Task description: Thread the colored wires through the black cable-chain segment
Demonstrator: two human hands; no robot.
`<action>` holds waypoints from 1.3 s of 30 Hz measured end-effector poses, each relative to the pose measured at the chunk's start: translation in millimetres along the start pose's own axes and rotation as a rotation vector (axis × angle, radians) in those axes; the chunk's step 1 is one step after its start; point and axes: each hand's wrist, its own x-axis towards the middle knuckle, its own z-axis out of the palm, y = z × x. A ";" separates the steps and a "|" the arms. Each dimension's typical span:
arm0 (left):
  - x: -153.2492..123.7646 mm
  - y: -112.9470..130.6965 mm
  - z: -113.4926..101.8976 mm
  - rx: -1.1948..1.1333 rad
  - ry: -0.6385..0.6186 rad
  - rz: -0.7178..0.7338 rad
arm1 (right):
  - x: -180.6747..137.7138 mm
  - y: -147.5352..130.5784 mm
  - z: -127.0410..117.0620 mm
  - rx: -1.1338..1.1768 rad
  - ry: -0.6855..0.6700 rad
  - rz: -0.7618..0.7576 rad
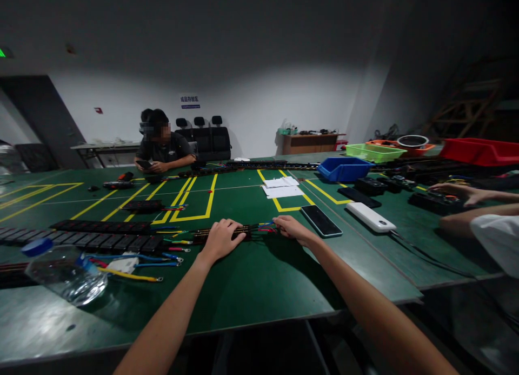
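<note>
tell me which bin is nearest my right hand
The blue bin; the green bin, orange bin and red bin sit farther from your right hand.

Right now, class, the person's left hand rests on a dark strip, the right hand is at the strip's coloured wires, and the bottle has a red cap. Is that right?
Not quite: the head view shows the bottle with a blue cap. The left hand does rest on the dark strip, the right hand at its coloured wires.
</note>
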 end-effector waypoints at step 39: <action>0.2 3.6 -1.7 0.000 0.190 0.001 | -12.8 -21.9 4.3 0.272 -0.012 -0.123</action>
